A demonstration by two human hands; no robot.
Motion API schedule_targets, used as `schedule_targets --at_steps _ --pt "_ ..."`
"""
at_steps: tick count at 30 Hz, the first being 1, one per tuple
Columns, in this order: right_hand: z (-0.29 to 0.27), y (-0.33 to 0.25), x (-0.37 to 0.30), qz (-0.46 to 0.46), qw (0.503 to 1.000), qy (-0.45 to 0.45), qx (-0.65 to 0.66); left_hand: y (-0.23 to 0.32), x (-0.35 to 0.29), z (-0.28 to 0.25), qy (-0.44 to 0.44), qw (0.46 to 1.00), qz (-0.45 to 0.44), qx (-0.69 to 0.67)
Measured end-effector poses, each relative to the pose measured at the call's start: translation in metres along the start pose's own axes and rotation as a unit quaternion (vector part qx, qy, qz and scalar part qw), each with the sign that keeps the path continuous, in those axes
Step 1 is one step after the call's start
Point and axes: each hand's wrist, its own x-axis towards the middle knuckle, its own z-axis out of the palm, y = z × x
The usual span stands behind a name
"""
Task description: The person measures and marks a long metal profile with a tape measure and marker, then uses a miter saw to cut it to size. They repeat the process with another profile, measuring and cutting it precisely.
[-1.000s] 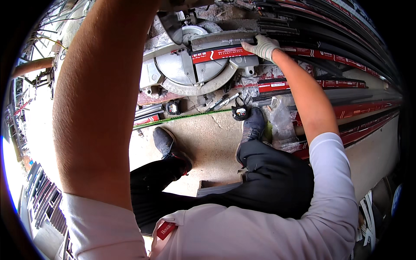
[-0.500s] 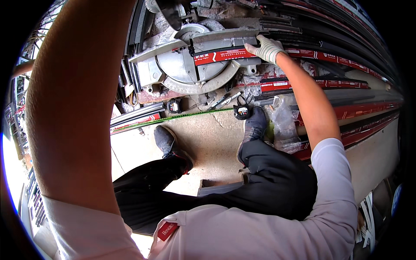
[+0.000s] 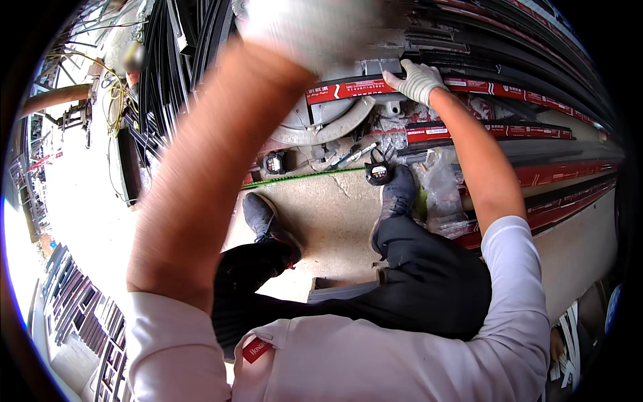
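- Right hand [image 3: 418, 80], gloved, presses flat on a long metal strip wrapped in red film [image 3: 348, 89] lying across the miter saw base [image 3: 328, 124]; fingers spread over it, pinning it rather than closing round it.
- Left hand [image 3: 315, 30], gloved and blurred, raised near the saw's top; cannot tell its grip.
- Strip looks stiff and light but long, probably whippy at the far end; the film likely makes it slippery. Best held down close to the cut line.
- Tape measure [image 3: 377, 173] on the concrete floor [image 3: 328, 221], green tape pulled out, just beside a shoe [image 3: 400, 191].
- More film-wrapped profiles [image 3: 536, 130] stacked to the right.
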Motion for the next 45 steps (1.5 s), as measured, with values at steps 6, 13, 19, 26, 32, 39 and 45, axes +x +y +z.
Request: schedule_targets --at_steps 6,13,19,26,32,39,45 --pt "-0.013 -0.030 -0.013 0.007 1.000 -0.009 0.017 0.119 -0.208 0.065 -0.202 0.791 -0.466 -0.342" --pt "-0.012 -0.029 -0.025 0.010 1.000 0.001 0.015 0.081 -0.266 0.125 -0.104 0.388 -0.747 -0.530" --pt "-0.017 -0.033 -0.030 0.029 0.998 -0.026 0.045 0.035 -0.272 0.163 0.001 0.216 -0.795 -0.566" --pt "-0.019 -0.036 -0.031 0.040 0.996 -0.061 0.048 0.033 -0.281 0.176 0.007 0.248 -0.822 -0.514" --pt "-0.010 -0.029 -0.028 0.043 0.997 -0.044 0.050 0.005 -0.291 0.138 0.028 0.502 -0.788 -0.357" --pt "-0.010 -0.029 -0.028 0.050 0.996 -0.044 0.055 -0.046 -0.253 0.140 -0.156 0.670 -0.711 -0.147" --pt "-0.011 -0.032 -0.030 0.044 0.996 -0.041 0.066 -0.049 -0.251 0.164 -0.196 0.702 -0.677 -0.102"
